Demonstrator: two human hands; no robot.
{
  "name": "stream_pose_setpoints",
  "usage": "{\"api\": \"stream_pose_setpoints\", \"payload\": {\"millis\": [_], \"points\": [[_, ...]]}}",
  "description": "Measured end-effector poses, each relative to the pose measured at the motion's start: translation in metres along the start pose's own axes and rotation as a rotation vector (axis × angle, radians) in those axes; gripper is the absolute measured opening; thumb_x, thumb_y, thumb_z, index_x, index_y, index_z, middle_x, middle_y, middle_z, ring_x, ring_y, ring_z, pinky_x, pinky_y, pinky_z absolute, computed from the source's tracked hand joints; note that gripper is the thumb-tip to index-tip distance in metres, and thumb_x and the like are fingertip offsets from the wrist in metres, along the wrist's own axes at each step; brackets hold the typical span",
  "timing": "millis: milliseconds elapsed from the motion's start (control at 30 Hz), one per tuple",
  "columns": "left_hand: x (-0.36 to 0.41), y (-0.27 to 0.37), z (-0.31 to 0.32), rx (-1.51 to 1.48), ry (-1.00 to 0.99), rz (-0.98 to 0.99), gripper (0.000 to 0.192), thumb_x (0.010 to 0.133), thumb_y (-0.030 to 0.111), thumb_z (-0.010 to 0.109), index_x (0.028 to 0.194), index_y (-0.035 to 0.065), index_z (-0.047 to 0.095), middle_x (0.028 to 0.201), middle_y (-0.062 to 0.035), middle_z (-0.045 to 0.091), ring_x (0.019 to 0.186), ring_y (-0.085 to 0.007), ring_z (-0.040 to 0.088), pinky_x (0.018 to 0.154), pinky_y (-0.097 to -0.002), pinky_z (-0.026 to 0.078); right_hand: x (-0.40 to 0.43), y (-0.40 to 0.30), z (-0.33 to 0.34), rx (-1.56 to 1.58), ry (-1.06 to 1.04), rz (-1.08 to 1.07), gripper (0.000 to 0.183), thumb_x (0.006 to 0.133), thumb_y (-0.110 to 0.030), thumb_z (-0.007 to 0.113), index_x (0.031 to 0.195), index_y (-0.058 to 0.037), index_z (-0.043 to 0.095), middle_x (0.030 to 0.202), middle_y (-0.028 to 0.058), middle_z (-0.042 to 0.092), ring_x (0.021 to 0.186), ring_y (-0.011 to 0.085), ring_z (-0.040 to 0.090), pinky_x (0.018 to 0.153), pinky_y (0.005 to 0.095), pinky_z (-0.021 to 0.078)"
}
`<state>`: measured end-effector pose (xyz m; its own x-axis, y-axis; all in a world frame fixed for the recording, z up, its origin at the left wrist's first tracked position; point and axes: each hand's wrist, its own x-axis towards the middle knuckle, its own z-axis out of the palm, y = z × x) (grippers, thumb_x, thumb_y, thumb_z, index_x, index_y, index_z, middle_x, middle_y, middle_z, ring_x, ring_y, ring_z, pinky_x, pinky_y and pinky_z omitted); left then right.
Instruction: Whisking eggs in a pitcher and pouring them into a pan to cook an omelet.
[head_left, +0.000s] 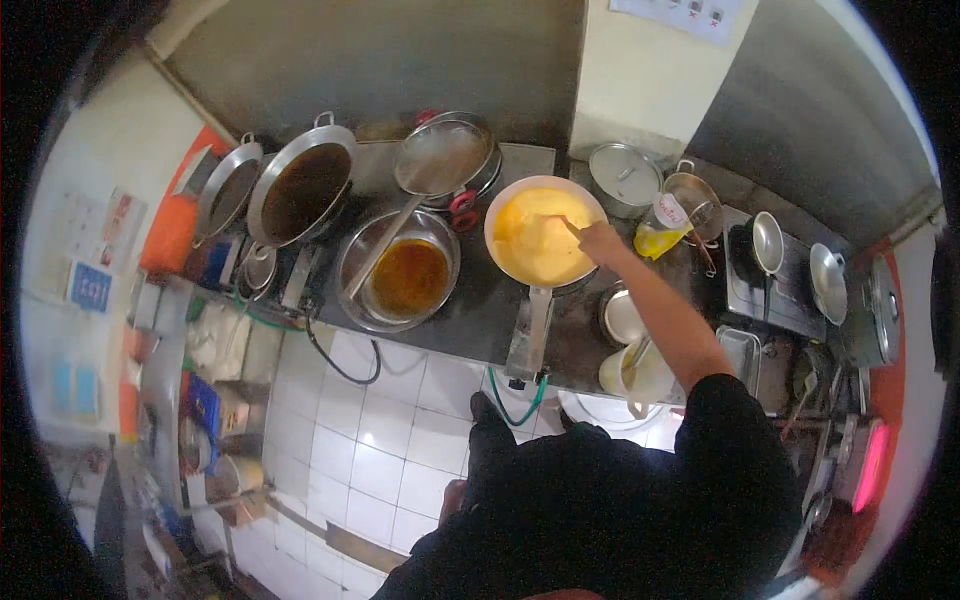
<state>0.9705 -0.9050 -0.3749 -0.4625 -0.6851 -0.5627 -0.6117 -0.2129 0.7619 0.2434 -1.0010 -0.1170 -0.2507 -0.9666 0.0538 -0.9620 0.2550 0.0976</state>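
My right hand (602, 246) reaches over a light-coloured frying pan (495, 247) and grips what looks like a short wooden spatula (571, 227). The spatula's far end dips into a thick yellow liquid (536, 240) that covers most of the pan. The pan sits on a burner, its metal handle (537, 322) pointing towards me. Down by my side, part of my left hand (452, 499) shows next to the dark clothing; its fingers are mostly hidden.
A steel bowl (352, 259) of brown liquid stands left of the pan, under the handle of a mesh strainer (442, 154). Farther left is a wok (262, 217) of dark liquid. At right are a lidded pot (624, 176), a yellow bag (654, 241) and a pitcher (649, 379).
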Motion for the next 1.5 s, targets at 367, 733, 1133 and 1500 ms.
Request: {"api": "stream_pose_setpoints", "payload": {"millis": [367, 733, 1133, 1500], "points": [[0.11, -0.021, -0.242, -0.328, -0.001, -0.326, 0.018, 0.084, 0.019, 0.063, 0.067, 0.0112, 0.063, 0.06, -0.0016, 0.058, 0.052, -0.0148, 0.054, 0.047, -0.0325, 0.043, -0.01, -0.102, -0.188, 0.651, -0.751, 0.296, 0.022, 0.08, -0.025, 0.063, 0.083, -0.0041, 0.068, 0.051, 0.0018, 0.052, 0.04, 0.0102, 0.046, 0.037, 0.0282, 0.0363], [0.175, -0.019, -0.26, -0.196, 0.063, 0.132, 0.018, 0.085, 0.015, 0.054, 0.074, 0.0077, 0.066, 0.073, -0.0048, 0.063, 0.067, -0.0134, 0.058, 0.063, -0.0297, 0.047, 0.021, -0.218, -0.037, 0.308, -0.108, 0.337, 0.037, 0.078, -0.015, 0.055, 0.112, -0.0051, 0.065, 0.075, 0.0227, 0.065, 0.069, 0.0381, 0.065, 0.067, 0.0476, 0.0529], [0.106, -0.042, -0.227, -0.089, -0.105, -0.361, 0.039, 0.085, 0.045, 0.064, 0.094, 0.0074, 0.068, 0.094, -0.0079, 0.067, 0.088, -0.0248, 0.063, 0.077, -0.0418, 0.051, 0.051, -0.036, 0.037, 0.543, 0.089, -0.01, 0.018, 0.085, -0.022, 0.063, 0.083, -0.0048, 0.067, 0.053, -0.0006, 0.052, 0.04, 0.0095, 0.046, 0.035, 0.0271, 0.0349], [0.075, 0.063, -0.169, 0.243, -0.329, 0.963, 0.04, 0.097, 0.032, 0.045, 0.116, -0.0008, 0.058, 0.099, -0.0138, 0.065, 0.088, -0.0246, 0.063, 0.078, -0.0396, 0.052, 0.001, -0.089, -0.059, 0.232, -0.322, -0.293, 0.014, 0.075, -0.015, 0.061, 0.068, -0.0033, 0.064, 0.068, 0.0143, 0.065, 0.066, 0.0269, 0.064, 0.062, 0.0422, 0.0505]]}}
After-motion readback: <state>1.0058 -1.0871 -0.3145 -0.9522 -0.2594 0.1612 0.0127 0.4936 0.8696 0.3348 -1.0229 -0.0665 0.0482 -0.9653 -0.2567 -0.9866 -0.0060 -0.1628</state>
